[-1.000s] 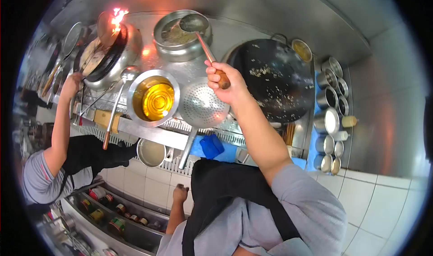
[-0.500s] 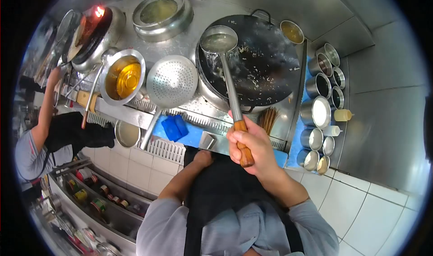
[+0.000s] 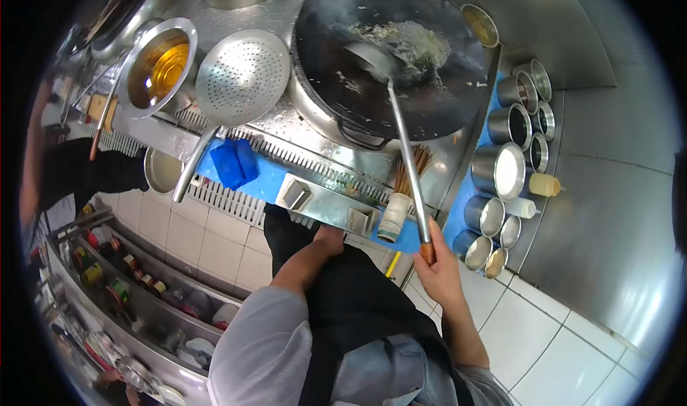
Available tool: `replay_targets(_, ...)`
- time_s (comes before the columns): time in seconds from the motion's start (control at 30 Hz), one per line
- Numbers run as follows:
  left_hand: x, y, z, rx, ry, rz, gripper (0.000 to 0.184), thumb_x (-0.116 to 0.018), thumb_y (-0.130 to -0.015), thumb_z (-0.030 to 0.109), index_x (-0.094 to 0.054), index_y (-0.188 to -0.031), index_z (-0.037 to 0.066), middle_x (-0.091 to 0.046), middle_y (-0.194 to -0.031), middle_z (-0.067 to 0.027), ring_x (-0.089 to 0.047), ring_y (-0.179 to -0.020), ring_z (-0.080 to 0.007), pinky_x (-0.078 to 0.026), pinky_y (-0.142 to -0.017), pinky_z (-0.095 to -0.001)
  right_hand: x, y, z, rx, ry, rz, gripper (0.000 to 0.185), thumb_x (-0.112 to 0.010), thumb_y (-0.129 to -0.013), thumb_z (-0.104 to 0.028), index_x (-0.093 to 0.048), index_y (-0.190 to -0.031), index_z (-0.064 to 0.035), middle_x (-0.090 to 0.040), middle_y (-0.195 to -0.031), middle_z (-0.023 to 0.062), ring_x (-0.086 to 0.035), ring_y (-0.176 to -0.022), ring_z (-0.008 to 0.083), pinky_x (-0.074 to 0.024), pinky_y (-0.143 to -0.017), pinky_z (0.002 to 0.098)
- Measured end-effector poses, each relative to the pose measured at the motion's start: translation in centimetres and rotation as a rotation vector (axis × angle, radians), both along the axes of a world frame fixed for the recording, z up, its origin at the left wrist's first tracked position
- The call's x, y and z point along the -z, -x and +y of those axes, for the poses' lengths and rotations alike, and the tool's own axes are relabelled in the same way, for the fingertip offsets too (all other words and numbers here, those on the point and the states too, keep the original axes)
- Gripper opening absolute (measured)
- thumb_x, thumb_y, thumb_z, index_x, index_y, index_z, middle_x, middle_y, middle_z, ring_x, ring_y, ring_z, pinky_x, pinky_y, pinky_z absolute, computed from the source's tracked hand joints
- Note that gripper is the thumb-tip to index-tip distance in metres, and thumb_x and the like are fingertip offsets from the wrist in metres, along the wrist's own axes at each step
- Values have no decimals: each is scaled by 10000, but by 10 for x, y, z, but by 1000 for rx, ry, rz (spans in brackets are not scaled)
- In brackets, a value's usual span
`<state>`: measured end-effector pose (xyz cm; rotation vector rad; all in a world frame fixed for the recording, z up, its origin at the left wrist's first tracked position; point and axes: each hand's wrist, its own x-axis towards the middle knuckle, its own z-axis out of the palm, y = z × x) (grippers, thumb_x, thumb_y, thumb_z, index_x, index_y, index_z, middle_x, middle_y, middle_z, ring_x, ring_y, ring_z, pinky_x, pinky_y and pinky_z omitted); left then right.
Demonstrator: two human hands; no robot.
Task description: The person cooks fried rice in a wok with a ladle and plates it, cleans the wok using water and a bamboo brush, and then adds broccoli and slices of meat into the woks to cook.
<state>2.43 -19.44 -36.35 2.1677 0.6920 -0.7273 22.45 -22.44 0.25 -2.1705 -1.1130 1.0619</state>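
My right hand is closed around the wooden grip of a long-handled ladle. The ladle's bowl is tipped low inside a large black wok, beside a spread of frothy liquid and pale scraps. Faint steam hangs over the wok. At the stove's front edge, below the metal knob panel, rests my left hand; its fingers are hidden, so whether it grips anything does not show. A bamboo wok brush with a wrapped handle stands just left of the ladle's shaft.
Left of the wok lie a perforated skimmer and a pot of yellow oil. A blue cloth sits on the front ledge. Several seasoning tins and squeeze bottles line the right side. A co-worker stands at left.
The ladle, held level and full above the wok before, is now tipped down in it, with liquid spread on the wok. My right hand has moved right and down. The view has shifted.
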Motion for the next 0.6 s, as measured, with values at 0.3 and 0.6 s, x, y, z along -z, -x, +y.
replay_targets(0.3,-28,105,55,-807,268,-198,614,-708,-864,406,-624,-1334,21,-638,-1328,-259,-625,-1224,-392,-490,-1058,-468,10,10,4,281,-93,343,660,-643,-937,2,-404,-1550,-38,-508,-746,-42,-475,-551,43,-399,-500,206)
replay_targets(0.6,-130,329,139,-1877,-342,-531,493,-717,-900,161,-566,-1344,10,-677,-1191,-167,-672,-1036,-280,-542,-924,-399,-7,94,301,87,-324,684,488,-643,-929,-54,-526,-1402,-25,-559,-736,-10,-503,-486,64,-370,-396,216)
